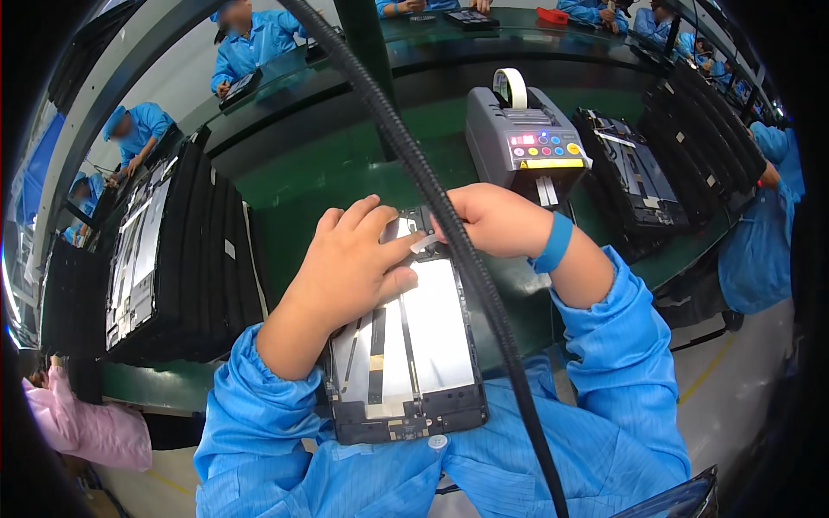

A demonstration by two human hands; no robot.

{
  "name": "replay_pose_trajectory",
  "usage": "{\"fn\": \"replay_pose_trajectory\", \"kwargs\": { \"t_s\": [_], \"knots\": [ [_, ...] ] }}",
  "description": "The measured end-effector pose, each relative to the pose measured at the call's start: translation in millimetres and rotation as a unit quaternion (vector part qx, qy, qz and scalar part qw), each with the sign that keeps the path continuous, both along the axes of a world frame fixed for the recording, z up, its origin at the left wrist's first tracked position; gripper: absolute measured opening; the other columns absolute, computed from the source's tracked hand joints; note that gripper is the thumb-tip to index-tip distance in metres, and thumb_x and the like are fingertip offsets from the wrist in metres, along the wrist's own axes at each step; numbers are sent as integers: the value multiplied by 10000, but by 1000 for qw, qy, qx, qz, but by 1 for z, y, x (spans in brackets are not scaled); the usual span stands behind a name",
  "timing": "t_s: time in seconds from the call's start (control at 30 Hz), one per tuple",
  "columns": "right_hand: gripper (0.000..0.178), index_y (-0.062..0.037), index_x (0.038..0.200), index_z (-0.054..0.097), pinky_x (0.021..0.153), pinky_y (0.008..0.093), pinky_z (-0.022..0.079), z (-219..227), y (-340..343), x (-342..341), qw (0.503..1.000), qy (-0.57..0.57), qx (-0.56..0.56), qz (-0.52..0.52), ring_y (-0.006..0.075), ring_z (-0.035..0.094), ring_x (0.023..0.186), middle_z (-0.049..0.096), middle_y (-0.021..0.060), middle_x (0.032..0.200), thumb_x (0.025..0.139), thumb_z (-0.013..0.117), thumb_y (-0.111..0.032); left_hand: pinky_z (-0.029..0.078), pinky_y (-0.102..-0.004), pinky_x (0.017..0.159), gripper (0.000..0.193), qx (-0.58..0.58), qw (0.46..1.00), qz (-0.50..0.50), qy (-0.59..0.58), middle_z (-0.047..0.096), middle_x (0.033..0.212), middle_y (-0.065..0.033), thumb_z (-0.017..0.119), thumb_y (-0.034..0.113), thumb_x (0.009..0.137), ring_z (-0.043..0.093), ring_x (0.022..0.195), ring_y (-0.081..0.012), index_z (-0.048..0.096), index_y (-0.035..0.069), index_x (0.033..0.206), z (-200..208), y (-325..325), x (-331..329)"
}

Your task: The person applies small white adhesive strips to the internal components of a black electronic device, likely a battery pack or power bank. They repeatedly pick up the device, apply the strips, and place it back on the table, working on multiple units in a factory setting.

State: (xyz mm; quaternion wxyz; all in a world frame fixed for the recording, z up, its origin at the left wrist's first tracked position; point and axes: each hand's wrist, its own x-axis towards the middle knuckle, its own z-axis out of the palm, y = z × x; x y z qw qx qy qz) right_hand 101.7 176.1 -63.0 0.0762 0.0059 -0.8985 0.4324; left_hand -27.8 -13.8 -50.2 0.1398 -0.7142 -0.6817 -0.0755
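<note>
An opened tablet (pixel 445 324) with a silvery inner face, black frame and flat ribbon cables lies in front of me, its near end against my blue smock. My left hand (pixel 350 259) rests over its far left part, fingers stretched and spread, the index fingertip beside a small whitish strip of tape (pixel 425 244). At the tablet's far end my right hand (pixel 496 220), with a blue wristband, pinches at the same strip. A dark braided cable (pixel 458 233) crosses the view and partly hides the right fingertips.
A grey tape dispenser (pixel 524 138) with a roll on top stands beyond my right hand. Stacks of black trays with tablet parts rise at left (pixel 186 259) and right (pixel 635 177). Co-workers in blue sit across the green table (pixel 285 186); a person in pink is at lower left.
</note>
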Motion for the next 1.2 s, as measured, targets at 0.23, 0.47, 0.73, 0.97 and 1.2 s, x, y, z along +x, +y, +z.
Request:
{"fn": "replay_pose_trajectory", "kwargs": {
  "t_s": [0.23,0.47,0.73,0.97,1.2],
  "knots": [
    [220,-26,841,630,700,407,475,2,8,-14,988,-79,127,33,317,608,746,631,150,772,875,556,-230,376,-485,950,395,-10,998,-3,-59,546,1151,-127,654,336,759,465,1198,-362,665,192,1127,0,1,-3],
    [194,-18,821,634,704,404,484,-1,5,-13,987,-52,151,15,332,611,747,639,160,782,834,535,-185,364,-485,966,305,-14,996,-5,-87,554,1132,-124,634,282,806,464,1204,-366,689,180,1088,0,5,-6],
    [175,-25,829,633,674,396,488,-8,1,-13,986,-57,154,-19,315,612,695,637,153,736,815,542,-174,365,-477,957,289,-8,996,-6,-94,556,1115,-128,627,264,811,463,1204,-366,697,170,1075,0,4,-4],
    [157,-33,793,624,621,379,490,0,-8,-9,986,-106,107,-71,269,622,648,625,130,675,785,586,-185,346,-482,978,273,-16,993,14,-113,553,1129,-142,582,278,858,448,1214,-373,698,168,1080,-2,4,-5],
    [238,-41,741,602,596,351,494,0,-17,-3,982,-93,64,-154,253,623,619,620,115,639,739,662,-270,336,-492,991,266,-31,992,21,-118,547,1149,-151,554,292,879,428,1236,-381,705,169,1060,2,5,-4]
  ]
}}
